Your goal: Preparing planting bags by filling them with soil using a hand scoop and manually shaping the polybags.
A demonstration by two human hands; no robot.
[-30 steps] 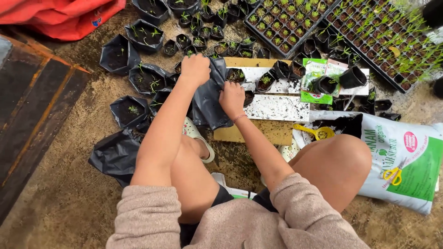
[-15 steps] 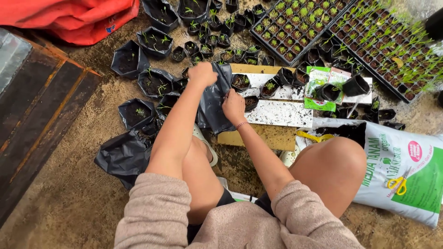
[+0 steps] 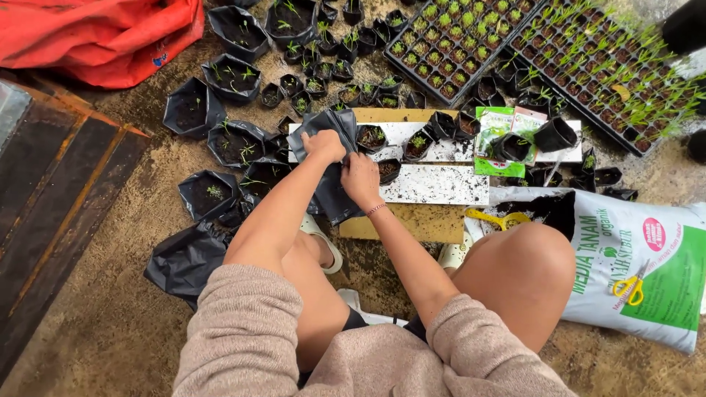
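Crouched low, the person grips a black plastic bag (image 3: pixel 332 192) with both hands: left hand (image 3: pixel 323 145) closed on its upper edge, right hand (image 3: pixel 360 179) pinching its side, so the mouth is spread over the white board (image 3: pixel 441 184). Small seedling pots (image 3: pixel 371 137) crowd just beyond; the soil sack (image 3: pixel 647 272) hems the right. Open ground lies only to the left.

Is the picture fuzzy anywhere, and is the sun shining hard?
Head view: soft, even light, no hard shadows or glare; both hands on the black plastic bag look sharp; the seedling tray at the top right corner is slightly smeared.
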